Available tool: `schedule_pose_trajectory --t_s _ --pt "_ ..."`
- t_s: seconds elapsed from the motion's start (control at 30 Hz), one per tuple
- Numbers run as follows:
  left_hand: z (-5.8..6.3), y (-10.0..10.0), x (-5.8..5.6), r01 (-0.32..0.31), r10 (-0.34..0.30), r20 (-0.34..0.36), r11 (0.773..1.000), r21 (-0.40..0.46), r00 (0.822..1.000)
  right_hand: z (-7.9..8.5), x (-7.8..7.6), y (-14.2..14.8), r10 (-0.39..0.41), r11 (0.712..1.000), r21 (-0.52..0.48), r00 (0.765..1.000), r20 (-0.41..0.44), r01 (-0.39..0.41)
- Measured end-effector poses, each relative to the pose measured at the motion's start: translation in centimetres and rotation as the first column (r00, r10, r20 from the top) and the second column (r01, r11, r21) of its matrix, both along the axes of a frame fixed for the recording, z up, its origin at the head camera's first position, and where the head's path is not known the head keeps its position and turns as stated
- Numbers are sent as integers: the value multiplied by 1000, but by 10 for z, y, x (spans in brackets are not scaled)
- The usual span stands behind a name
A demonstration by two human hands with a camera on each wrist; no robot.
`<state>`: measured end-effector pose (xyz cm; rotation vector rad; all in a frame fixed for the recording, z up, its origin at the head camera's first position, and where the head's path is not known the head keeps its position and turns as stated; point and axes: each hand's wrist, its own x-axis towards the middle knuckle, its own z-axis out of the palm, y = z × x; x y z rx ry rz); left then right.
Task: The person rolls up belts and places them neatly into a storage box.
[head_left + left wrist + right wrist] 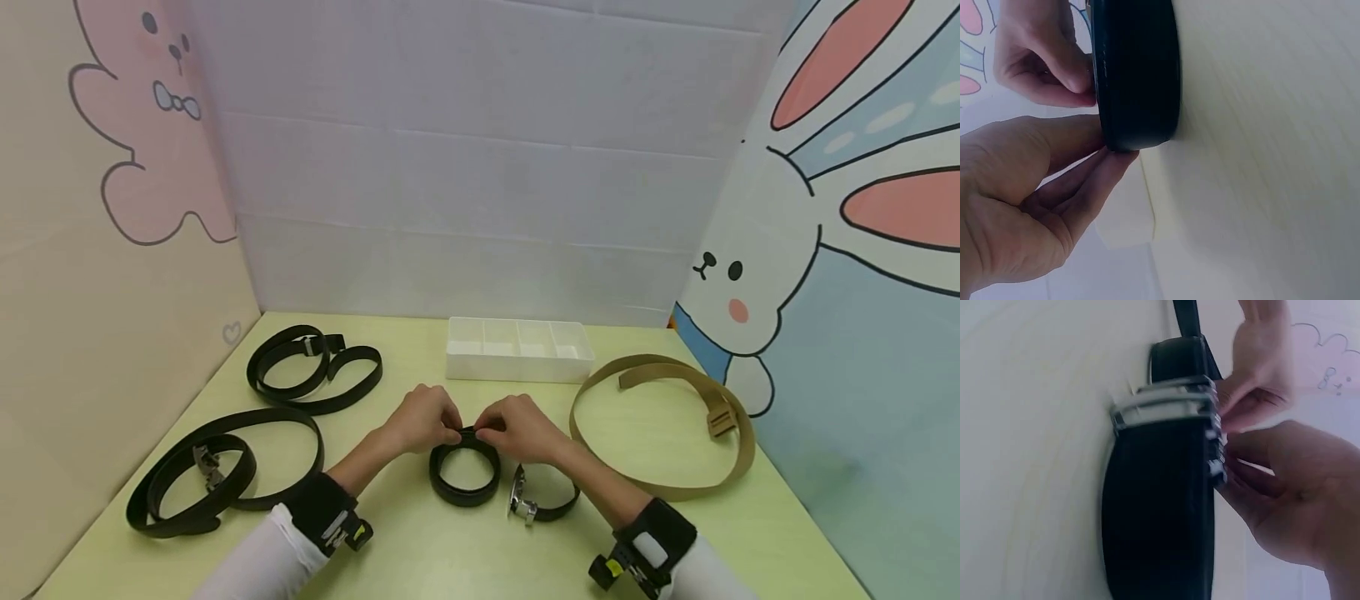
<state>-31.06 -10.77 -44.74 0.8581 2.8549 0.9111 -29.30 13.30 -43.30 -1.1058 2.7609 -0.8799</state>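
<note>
A black belt [467, 497] lies coiled into a tight ring in the middle of the table. At its far rim, my left hand [426, 419] pinches the band between thumb and fingers. My right hand [525, 427] pinches the same rim just to the right, its fingertips close to the left ones. In the left wrist view the coil [1138, 75] stands on edge, with the left fingertips at its rim. Beside the coil, under the right wrist, is a small loop of black strap with silver metal parts [525, 507]; it fills the foreground of the right wrist view.
Two loosely looped black belts, one [315, 408] farther back and one [225, 421] nearer, lie at the left. A tan webbing belt [738, 433] with a buckle forms a wide loop at the right. Behind the hands stands a white compartment box [517, 367]. Printed cloth walls surround the table.
</note>
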Motion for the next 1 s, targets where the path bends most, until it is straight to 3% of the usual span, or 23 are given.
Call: schedule_pose_trajectory --t_s 0.1,0.27,0.37,0.57,0.8,1.0 --pt "1 -2 1 -17 17 -2 1000 -17 1000 8 7 17 31 999 -8 1000 2 -31" --pt "0 -12 -3 -65 65 -20 997 -45 998 17 20 43 12 1000 -1 1000 -21 -12" --pt "0 -20 -8 -88 85 -53 994 -60 995 19 28 55 30 999 43 999 -37 -28" --pt "1 -29 -17 -122 114 -88 989 -83 990 22 39 72 140 974 179 990 -4 -137" --pt "0 -29 -25 -149 142 -94 985 -82 985 15 40 72 193 963 196 981 -34 -183" --pt "1 -24 -26 -171 162 -104 982 -80 981 5 41 46 218 965 165 973 -74 -203"
